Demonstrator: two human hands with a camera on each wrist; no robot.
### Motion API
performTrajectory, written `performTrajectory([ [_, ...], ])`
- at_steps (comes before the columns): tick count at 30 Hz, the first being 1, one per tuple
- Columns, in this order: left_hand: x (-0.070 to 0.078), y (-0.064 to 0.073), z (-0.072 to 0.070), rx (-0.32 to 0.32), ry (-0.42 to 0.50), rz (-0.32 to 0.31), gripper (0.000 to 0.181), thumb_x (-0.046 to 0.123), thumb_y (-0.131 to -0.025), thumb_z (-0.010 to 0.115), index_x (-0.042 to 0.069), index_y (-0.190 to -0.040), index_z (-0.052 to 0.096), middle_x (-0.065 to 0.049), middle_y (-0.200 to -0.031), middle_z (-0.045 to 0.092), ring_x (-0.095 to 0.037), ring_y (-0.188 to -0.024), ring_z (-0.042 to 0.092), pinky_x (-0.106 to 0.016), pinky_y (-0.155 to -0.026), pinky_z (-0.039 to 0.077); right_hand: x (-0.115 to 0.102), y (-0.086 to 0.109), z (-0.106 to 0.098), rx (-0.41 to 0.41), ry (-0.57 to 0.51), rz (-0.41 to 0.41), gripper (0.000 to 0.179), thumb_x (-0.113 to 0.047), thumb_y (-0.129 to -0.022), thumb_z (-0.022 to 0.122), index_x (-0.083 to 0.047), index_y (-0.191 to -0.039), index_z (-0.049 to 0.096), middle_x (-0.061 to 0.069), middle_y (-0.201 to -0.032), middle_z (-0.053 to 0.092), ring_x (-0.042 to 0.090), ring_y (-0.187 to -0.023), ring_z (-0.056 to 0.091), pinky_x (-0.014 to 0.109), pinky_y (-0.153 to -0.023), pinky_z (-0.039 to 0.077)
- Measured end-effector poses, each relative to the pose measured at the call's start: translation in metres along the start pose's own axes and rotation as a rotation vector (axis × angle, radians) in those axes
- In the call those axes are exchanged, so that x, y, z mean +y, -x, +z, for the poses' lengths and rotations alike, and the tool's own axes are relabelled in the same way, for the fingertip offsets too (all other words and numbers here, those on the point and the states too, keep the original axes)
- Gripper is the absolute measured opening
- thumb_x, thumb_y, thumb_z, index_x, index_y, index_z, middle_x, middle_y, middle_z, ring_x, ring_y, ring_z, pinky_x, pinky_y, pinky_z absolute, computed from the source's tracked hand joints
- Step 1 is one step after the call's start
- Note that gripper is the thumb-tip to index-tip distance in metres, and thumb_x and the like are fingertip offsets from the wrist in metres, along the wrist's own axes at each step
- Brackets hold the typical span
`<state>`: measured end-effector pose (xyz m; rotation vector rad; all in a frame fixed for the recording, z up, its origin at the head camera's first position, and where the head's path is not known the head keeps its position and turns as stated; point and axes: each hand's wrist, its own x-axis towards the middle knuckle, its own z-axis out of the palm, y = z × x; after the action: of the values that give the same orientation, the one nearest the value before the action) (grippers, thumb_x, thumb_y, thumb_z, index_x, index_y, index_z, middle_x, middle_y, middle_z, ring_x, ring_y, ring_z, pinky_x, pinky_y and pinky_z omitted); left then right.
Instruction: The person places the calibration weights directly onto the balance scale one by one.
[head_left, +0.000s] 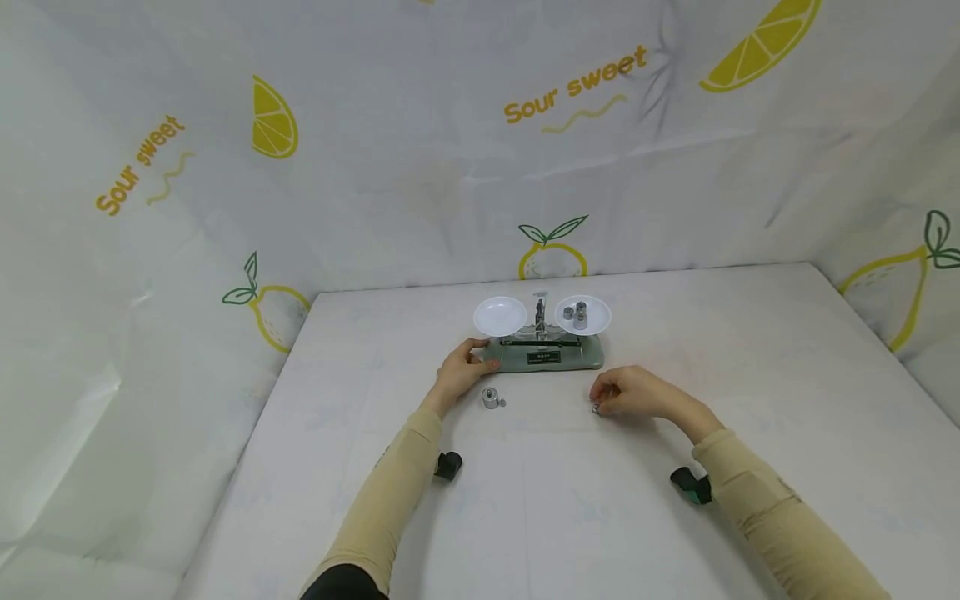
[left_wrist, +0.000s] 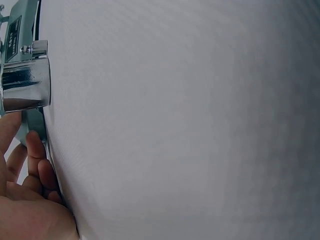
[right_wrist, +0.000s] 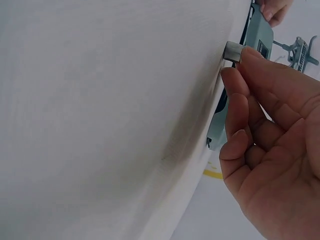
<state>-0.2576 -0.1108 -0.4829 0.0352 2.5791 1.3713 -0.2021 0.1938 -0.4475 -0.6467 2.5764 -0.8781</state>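
A balance scale with a grey-green base and two white pans stands toward the back of the table. My left hand grips the left end of this base, thumb at the front. In front of that end stand a large shiny metal weight and a much smaller one; both overlap the base in the left wrist view. My right hand is in front of the scale's right end. Its thumb and forefinger pinch a small metal cylindrical weight close over the table.
On the right pan sit several metal weights; the left pan holds nothing. A white cloth with lemon prints hangs behind the white table. Black straps show at both forearms.
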Motion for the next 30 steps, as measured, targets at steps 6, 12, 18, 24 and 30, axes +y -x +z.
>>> performTrajectory([
  [6,-0.0008,-0.0009,0.0000,0.001,0.003,0.005,0.051,0.038,-0.082,0.069,0.025,-0.129,0.053,0.005,-0.077,0.051,-0.014,-0.073,0.047,-0.039,-0.086,0.029,-0.0007,-0.0015,0.0016,-0.022,0.007,-0.010,0.009,-0.007,-0.079,0.068,-0.008,-0.087,0.067,-0.001,-0.079,0.062,0.009,-0.073,0.051,0.024,-0.067,0.043],
  [12,-0.0016,-0.0008,0.0005,-0.005,0.000,0.003,0.052,0.038,-0.082,0.069,0.025,-0.129,0.052,0.005,-0.076,0.050,-0.014,-0.072,0.046,-0.040,-0.088,0.030,-0.0020,-0.0013,0.0026,-0.033,0.007,-0.009,0.008,-0.004,-0.078,0.068,-0.007,-0.086,0.066,-0.002,-0.077,0.061,0.008,-0.071,0.050,0.023,-0.066,0.042],
  [18,-0.0012,-0.0003,0.0006,-0.003,0.008,0.008,0.052,0.038,-0.082,0.069,0.024,-0.129,0.052,0.005,-0.075,0.049,-0.014,-0.072,0.045,-0.043,-0.091,0.028,-0.0032,-0.0009,0.0027,-0.038,-0.001,-0.004,0.010,-0.001,-0.077,0.068,-0.006,-0.086,0.065,-0.001,-0.076,0.060,0.009,-0.071,0.050,0.023,-0.065,0.042],
  [24,-0.0010,-0.0004,0.0003,-0.005,0.007,0.008,0.051,0.037,-0.082,0.069,0.024,-0.129,0.052,0.006,-0.075,0.049,-0.014,-0.071,0.045,-0.036,-0.083,0.030,-0.0033,-0.0001,0.0030,-0.039,0.006,-0.004,0.008,-0.003,-0.079,0.067,-0.006,-0.085,0.065,-0.002,-0.075,0.059,0.009,-0.069,0.049,0.022,-0.063,0.041],
  [30,-0.0009,-0.0011,0.0005,-0.005,-0.004,0.006,0.051,0.038,-0.083,0.069,0.024,-0.129,0.052,0.006,-0.076,0.049,-0.013,-0.070,0.045,-0.031,-0.075,0.030,-0.0032,0.0000,0.0034,-0.038,0.018,-0.010,0.005,-0.008,-0.080,0.068,-0.008,-0.084,0.064,-0.003,-0.075,0.058,0.008,-0.069,0.048,0.022,-0.064,0.041],
])
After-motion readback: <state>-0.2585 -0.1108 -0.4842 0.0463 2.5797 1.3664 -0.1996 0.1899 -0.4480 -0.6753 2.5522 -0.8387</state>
